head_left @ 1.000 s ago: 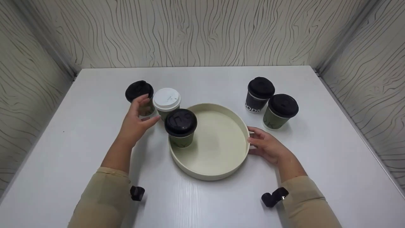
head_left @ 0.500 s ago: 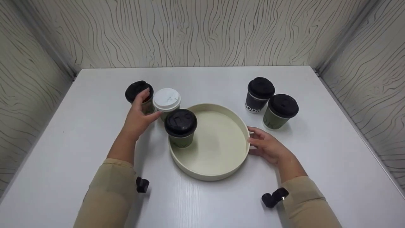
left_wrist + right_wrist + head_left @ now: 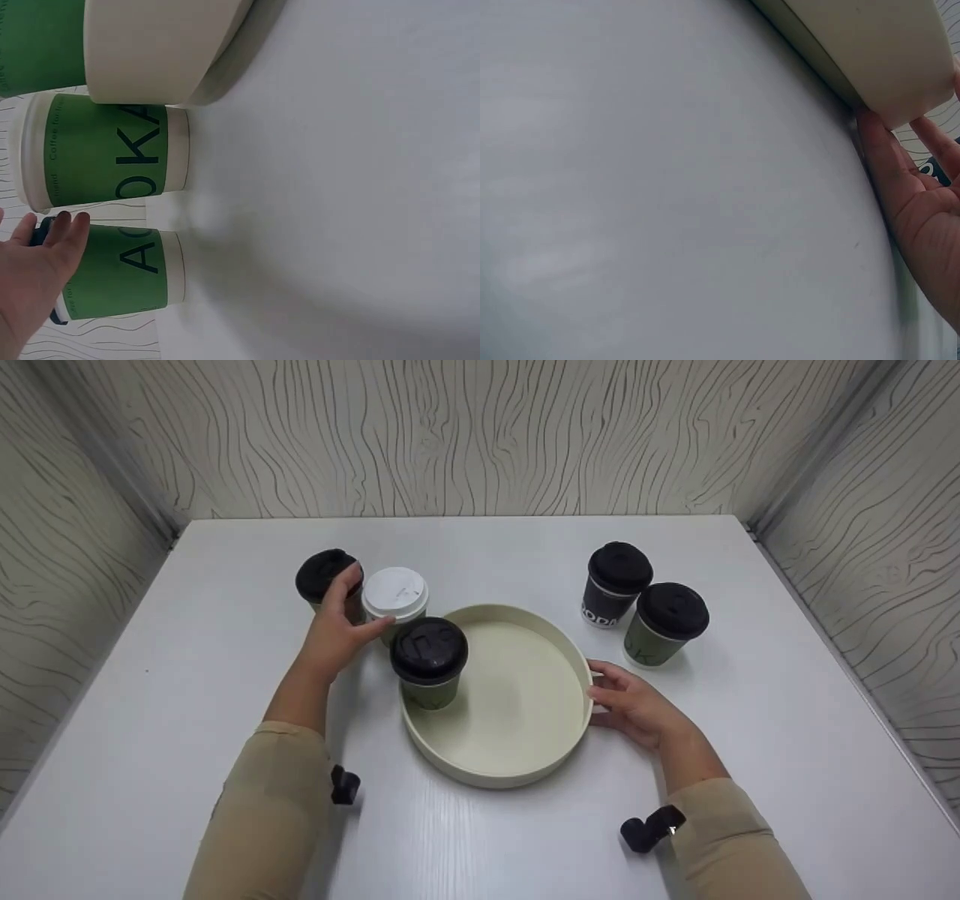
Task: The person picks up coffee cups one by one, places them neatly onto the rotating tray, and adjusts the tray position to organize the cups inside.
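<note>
My left hand (image 3: 335, 634) reaches over the white-lidded green paper coffee cup (image 3: 395, 594), thumb at its near side and fingers spread. The fingers are between that cup and a black-lidded green coffee cup (image 3: 324, 574), partly hidden behind them. In the left wrist view, the left fingertips (image 3: 73, 229) are by the black-lidded cup; contact is unclear. My right hand (image 3: 634, 705) holds the right edge of a round cream tray (image 3: 499, 780), its fingers (image 3: 885, 150) against the outer wall. Inside the tray at the left stands another black-lidded green coffee cup (image 3: 429, 660).
To the right behind the tray stand a dark coffee cup (image 3: 616, 583) and a green coffee cup (image 3: 664, 626), both black-lidded and close together. The white table (image 3: 187, 660) ends at wood-patterned panels (image 3: 465, 442) at the back and sides.
My left hand has moved forward and slightly right, its thumb coming up to the white-lidded cup. My right hand, the tray and the cups stay where they were.
</note>
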### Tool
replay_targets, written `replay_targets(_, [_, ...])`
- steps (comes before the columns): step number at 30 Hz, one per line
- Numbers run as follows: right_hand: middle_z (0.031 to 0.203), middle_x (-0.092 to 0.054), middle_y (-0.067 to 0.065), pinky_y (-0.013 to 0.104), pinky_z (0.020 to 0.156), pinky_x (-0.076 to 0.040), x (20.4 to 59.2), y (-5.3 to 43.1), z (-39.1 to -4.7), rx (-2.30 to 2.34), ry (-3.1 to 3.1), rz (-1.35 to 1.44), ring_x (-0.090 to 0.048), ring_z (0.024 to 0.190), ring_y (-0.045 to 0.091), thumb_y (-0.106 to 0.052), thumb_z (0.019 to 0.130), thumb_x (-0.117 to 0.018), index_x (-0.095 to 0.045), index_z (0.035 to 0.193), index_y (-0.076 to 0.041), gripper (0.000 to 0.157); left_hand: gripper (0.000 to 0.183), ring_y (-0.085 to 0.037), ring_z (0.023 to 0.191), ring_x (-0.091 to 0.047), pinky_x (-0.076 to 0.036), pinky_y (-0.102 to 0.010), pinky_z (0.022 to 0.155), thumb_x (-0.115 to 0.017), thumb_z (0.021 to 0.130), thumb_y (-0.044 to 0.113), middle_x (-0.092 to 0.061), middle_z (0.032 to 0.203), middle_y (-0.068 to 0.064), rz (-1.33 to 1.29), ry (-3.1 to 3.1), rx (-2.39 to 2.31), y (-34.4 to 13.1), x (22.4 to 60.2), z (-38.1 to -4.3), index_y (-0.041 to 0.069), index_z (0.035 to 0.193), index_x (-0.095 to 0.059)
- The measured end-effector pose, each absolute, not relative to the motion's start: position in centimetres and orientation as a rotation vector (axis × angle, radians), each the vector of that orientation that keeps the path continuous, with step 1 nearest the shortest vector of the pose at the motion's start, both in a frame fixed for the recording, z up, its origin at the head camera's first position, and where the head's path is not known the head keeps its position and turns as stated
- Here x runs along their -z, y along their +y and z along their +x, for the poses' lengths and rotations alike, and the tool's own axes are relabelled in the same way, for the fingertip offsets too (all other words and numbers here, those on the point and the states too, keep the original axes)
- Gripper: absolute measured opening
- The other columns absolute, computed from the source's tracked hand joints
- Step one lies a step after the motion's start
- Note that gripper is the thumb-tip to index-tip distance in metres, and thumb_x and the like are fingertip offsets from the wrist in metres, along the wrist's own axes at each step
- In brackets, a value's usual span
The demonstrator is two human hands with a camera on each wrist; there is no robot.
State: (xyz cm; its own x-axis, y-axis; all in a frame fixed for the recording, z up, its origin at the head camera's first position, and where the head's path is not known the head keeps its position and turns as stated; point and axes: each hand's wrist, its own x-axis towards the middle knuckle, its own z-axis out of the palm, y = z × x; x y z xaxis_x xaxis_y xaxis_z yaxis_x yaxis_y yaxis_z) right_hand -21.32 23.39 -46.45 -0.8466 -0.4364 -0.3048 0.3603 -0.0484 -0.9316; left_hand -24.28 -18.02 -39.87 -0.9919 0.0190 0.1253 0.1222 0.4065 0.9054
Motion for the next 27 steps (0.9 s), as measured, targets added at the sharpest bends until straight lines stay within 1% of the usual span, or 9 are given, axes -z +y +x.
replay_targets(4, [0.120,-0.046,0.013,0.047,0.089,-0.046,46.4,23.4,-21.3,1.935,1.702,-0.073,-0.054,0.104,0.023,-0.007,0.090,-0.055,-0.027,0.141,-0.004,0.059,0.092,-0.017,0.136,-0.022,-0.019,-0.028,0.111,-0.076,0.075,0.024,-0.021,0.150,-0.006,-0.128,-2.570,1.653,-17.8,40.1,-24.5,0.016,0.146,-0.017])
replay_targets(9, [0.118,-0.048,0.012,0.047,0.088,-0.046,46.4,23.3,-21.3,1.948,1.699,-0.065,-0.054,0.103,0.023,-0.006,0.090,-0.055,-0.028,0.141,-0.004,0.058,0.094,-0.018,0.136,-0.021,-0.018,-0.027,0.110,-0.076,0.074,0.027,-0.021,0.149,-0.007,-0.108,-2.594,1.641,-17.7,40.3,-24.8,0.016,0.146,-0.017])
replay_targets(17, [0.118,-0.049,0.012,0.047,0.087,-0.047,46.4,23.3,-21.2,1.968,1.685,-0.064,-0.055,0.101,0.022,-0.004,0.090,-0.053,-0.029,0.140,-0.004,0.055,0.095,-0.017,0.137,-0.019,-0.016,-0.029,0.111,-0.077,0.074,0.027,-0.024,0.149,-0.005,-0.112,-2.634,1.572,-17.5,40.4,-25.1,0.017,0.146,-0.017])
replay_targets(23, [0.119,-0.047,0.011,0.047,0.088,-0.046,46.4,23.3,-21.2,1.977,1.679,-0.056,-0.055,0.102,0.022,-0.004,0.090,-0.054,-0.030,0.139,-0.004,0.054,0.092,-0.019,0.138,-0.015,-0.016,-0.031,0.112,-0.075,0.075,0.026,-0.018,0.150,-0.008,-0.129,-2.677,1.508,-17.2,40.7,-25.4,0.013,0.146,-0.017])
replay_targets(25, [0.119,-0.048,0.011,0.047,0.088,-0.047,46.4,23.2,-21.2,1.979,1.678,-0.055,-0.055,0.102,0.022,-0.005,0.090,-0.054,-0.031,0.138,-0.004,0.054,0.091,-0.021,0.138,-0.014,-0.017,-0.032,0.111,-0.074,0.076,0.024,-0.017,0.150,-0.009,-0.133,-2.693,1.484,-17.0,40.8,-25.5,0.012,0.146,-0.017])
replay_targets(27, [0.118,-0.048,0.012,0.047,0.088,-0.047,46.5,23.2,-21.2,1.975,1.681,-0.062,-0.055,0.102,0.022,-0.005,0.090,-0.054,-0.031,0.139,-0.003,0.054,0.091,-0.022,0.137,-0.016,-0.021,-0.033,0.110,-0.074,0.077,0.023,-0.016,0.150,-0.011,-0.128,-2.704,1.488,-16.9,40.8,-25.6,0.012,0.146,-0.016])
